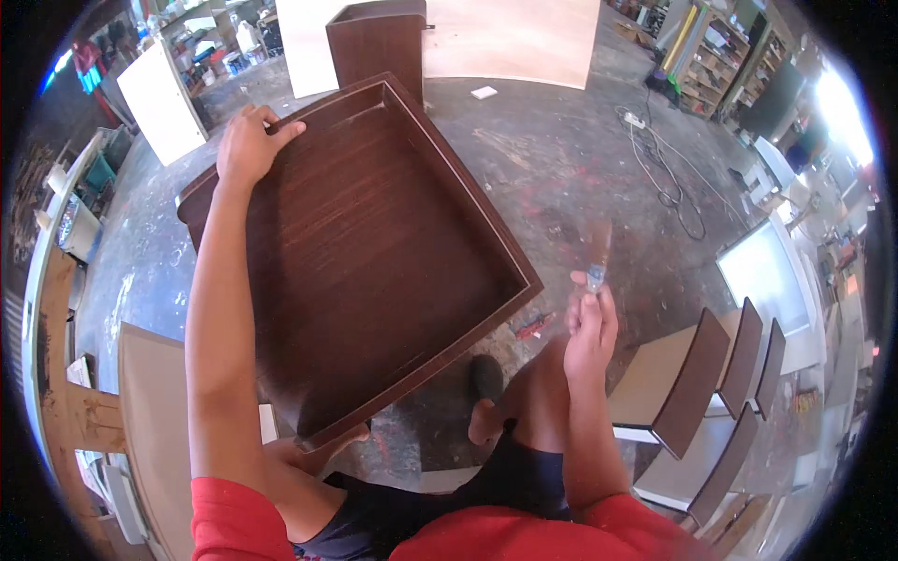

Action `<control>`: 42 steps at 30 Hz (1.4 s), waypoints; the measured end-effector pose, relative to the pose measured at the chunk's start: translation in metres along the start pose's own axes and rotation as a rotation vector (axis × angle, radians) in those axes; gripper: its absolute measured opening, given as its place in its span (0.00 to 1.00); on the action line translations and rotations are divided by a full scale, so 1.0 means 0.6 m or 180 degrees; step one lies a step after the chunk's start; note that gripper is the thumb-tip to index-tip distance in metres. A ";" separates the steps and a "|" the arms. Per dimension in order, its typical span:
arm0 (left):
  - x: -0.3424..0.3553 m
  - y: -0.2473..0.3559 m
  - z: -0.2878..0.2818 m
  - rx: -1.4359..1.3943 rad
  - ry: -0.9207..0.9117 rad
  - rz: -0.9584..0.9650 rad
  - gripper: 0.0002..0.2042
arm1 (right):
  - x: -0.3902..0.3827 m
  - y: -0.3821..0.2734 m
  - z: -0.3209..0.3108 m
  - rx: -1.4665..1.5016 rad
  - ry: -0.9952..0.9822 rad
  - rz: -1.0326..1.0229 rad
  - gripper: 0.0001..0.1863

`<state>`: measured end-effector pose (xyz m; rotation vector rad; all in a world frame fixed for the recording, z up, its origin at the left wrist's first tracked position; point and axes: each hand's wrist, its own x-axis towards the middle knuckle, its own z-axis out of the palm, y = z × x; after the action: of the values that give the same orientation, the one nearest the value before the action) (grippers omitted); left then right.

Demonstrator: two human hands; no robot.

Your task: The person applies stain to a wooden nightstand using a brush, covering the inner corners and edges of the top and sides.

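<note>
A dark brown wooden box [360,234], open at the top with a raised rim, stands tilted in front of me. My left hand [248,145] grips its far left edge, thumb over the rim and the other fingers folded over the outside. To the right of the box, apart from it, my right hand [591,327] holds a paintbrush [599,248] with the bristles pointing up. The brush is slightly blurred, and its handle is hidden in my fingers.
Brown-fronted drawers [687,383] are grouped at my right. A dark brown cabinet [379,47] stands beyond the box, before a pale panel [510,42]. A power strip [634,120] with loose cables lies on the stained floor. Shelves [716,56] stand far right.
</note>
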<state>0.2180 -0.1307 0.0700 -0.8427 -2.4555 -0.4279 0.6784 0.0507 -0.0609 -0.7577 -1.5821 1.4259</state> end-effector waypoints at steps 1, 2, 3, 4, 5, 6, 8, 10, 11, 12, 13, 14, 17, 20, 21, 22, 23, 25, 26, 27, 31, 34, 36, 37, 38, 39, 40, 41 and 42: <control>-0.006 0.011 -0.005 -0.0007 0.0015 0.0019 0.27 | 0.003 0.004 -0.005 0.0353 0.0022 0.0043 0.16; -0.014 0.017 0.000 -0.0062 -0.0013 0.0040 0.27 | 0.000 0.006 -0.012 0.0705 0.0044 0.0082 0.15; -0.017 0.019 -0.005 -0.0027 0.0004 0.0038 0.28 | -0.004 0.007 -0.016 0.0708 0.0075 0.0078 0.15; -0.018 0.021 -0.008 0.0007 0.0020 0.0034 0.28 | -0.009 0.007 -0.023 0.0708 0.0089 -0.0032 0.14; -0.019 0.023 -0.012 -0.0008 0.0019 0.0060 0.28 | -0.014 0.007 -0.027 0.0704 0.0102 -0.0143 0.14; -0.025 0.024 -0.014 0.0020 -0.0003 0.0032 0.29 | -0.023 0.004 -0.030 0.0690 0.0119 -0.0130 0.14; -0.033 0.027 -0.019 0.0036 -0.0047 0.0003 0.29 | -0.040 -0.011 -0.038 0.0627 0.0246 0.0055 0.11; -0.040 0.036 -0.028 0.0076 -0.0075 -0.0041 0.31 | -0.063 -0.021 -0.049 0.0636 0.0202 0.0074 0.10; -0.044 0.042 -0.029 0.0095 -0.0083 -0.0106 0.31 | -0.074 -0.026 -0.055 0.0668 0.0154 0.0078 0.09; -0.048 0.043 -0.032 0.0116 -0.0102 -0.0134 0.31 | -0.086 -0.033 -0.058 0.0666 0.0124 0.0103 0.09; -0.052 0.044 -0.033 0.0100 -0.0043 -0.0102 0.31 | -0.097 -0.039 -0.061 0.0703 -0.0054 0.0086 0.07; -0.058 0.044 -0.036 0.0089 0.0017 -0.0075 0.31 | -0.106 -0.042 -0.064 0.0742 -0.0237 0.0070 0.06; -0.070 0.064 -0.042 0.0147 0.0074 -0.0010 0.32 | -0.126 -0.038 -0.080 0.0541 -0.0380 0.0135 0.05; -0.085 0.071 -0.050 0.0208 0.0163 0.0030 0.32 | -0.127 -0.024 -0.084 -0.0186 -0.0418 0.0058 0.06; -0.091 0.074 -0.053 0.0210 0.0229 0.0048 0.32 | -0.126 -0.028 -0.084 -0.0334 -0.0395 0.0033 0.10; -0.097 0.076 -0.057 0.0253 0.0203 0.0018 0.32 | -0.123 -0.030 -0.086 -0.0320 -0.0442 0.0066 0.10; -0.102 0.078 -0.061 0.0244 0.0191 0.0026 0.32 | -0.119 -0.030 -0.090 0.0077 -0.0552 0.0221 0.12; -0.111 0.092 -0.066 0.0245 0.0217 0.0064 0.32 | -0.110 -0.025 -0.102 0.0464 -0.0676 0.0390 0.14; -0.116 0.095 -0.064 0.0267 0.0198 0.0042 0.32 | -0.108 -0.021 -0.107 0.0641 -0.0654 0.0428 0.15; -0.120 0.097 -0.064 0.0299 0.0329 0.0089 0.33 | -0.107 -0.017 -0.110 0.0819 -0.0626 0.0466 0.16; -0.132 0.103 -0.077 0.0380 0.0248 0.0109 0.32 | -0.117 -0.037 -0.103 0.0749 -0.0705 0.0499 0.15; -0.130 0.114 -0.085 0.0271 0.0217 0.0160 0.35 | -0.129 -0.041 -0.104 0.0154 -0.0789 0.0394 0.16; -0.139 0.130 -0.102 0.0295 -0.0125 0.0023 0.35 | -0.136 -0.032 -0.112 -0.0153 -0.0871 0.0156 0.16; -0.147 0.134 -0.106 0.0224 0.0230 0.0158 0.30 | -0.142 -0.033 -0.109 -0.0148 -0.0886 0.0173 0.16; -0.154 0.137 -0.109 0.0152 0.0584 0.0295 0.25 | -0.150 -0.036 -0.105 -0.0029 -0.1004 0.0233 0.16; -0.157 0.142 -0.111 0.0146 0.0573 0.0289 0.25 | -0.157 -0.038 -0.102 0.0074 -0.1108 0.0284 0.17; -0.159 0.146 -0.114 0.0159 0.0409 0.0109 0.25 | -0.169 -0.038 -0.101 0.0064 -0.1109 0.0294 0.17; -0.160 0.150 -0.117 0.0171 0.0244 -0.0070 0.26 | -0.186 -0.037 -0.103 -0.0122 -0.1136 0.0578 0.19; -0.164 0.153 -0.117 0.0152 0.0225 -0.0084 0.26 | -0.202 -0.038 -0.106 -0.0325 -0.1160 0.0863 0.20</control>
<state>0.3684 -0.1394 0.0853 -0.7634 -2.4046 -0.4003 0.7917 -0.0292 -0.0630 -0.8309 -1.8953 1.7674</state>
